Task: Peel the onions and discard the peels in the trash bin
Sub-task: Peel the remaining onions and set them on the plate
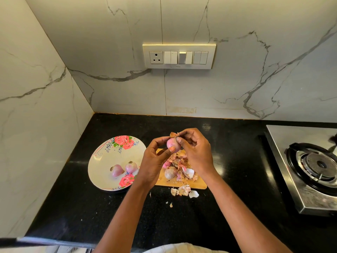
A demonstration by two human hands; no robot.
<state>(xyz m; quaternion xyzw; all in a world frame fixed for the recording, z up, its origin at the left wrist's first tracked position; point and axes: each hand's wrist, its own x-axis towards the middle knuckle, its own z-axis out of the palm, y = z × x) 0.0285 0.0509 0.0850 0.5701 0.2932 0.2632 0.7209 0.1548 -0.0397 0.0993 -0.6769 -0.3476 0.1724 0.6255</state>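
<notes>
Two forearms coming up from 6 o'clock, meeting over the cutting board (pixel 199 186) mid-frame. Left hand (pixel 155 161) cupping a pink onion (pixel 173 144), mostly bare already. Right hand (pixel 196 152) pinching a dry flap of skin (pixel 174 134) at the onion's top. Clearly mid-peel. Heap of peels (pixel 180 166) on the board, more scraps (pixel 184 191) spilled onto the black surface (pixel 91 207) toward 6. Two peeled onions (pixel 124 168) on the floral plate (pixel 102 161) at 9 o'clock. Next, probably: tear that last flap off, drop onion on plate. No trash bin in sight, so peels waiting.
</notes>
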